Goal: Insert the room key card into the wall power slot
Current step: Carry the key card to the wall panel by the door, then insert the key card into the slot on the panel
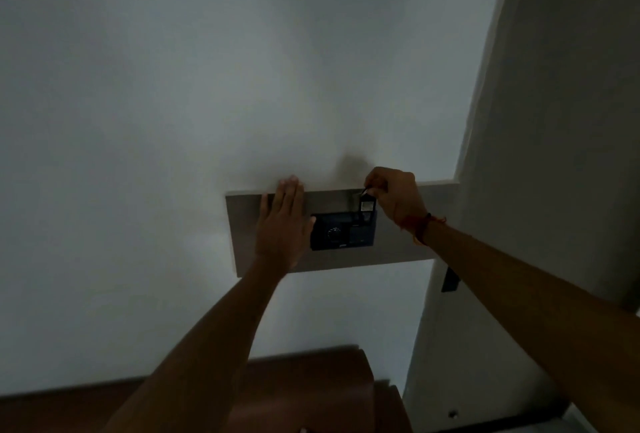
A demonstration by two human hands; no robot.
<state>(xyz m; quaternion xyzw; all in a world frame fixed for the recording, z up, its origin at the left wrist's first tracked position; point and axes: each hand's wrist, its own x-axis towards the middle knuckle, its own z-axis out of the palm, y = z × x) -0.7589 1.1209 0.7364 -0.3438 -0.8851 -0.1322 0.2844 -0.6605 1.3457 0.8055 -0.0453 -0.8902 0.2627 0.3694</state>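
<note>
A dark power slot unit point(343, 231) with a round dial is fixed on a pale wall panel point(398, 242). My right hand point(396, 198) pinches the top of a small dark key card point(367, 205), which stands upright at the unit's upper right corner, its lower end at the slot. My left hand point(284, 221) lies flat, fingers spread, against the panel just left of the unit and holds nothing. The room is dim, so the slot opening itself is hard to make out.
The panel hangs on a plain white wall point(173, 121). A pale door or cabinet edge point(554, 121) runs down the right side, with a dark fitting point(450, 280) below the panel. Brown wooden furniture point(311, 387) sits below.
</note>
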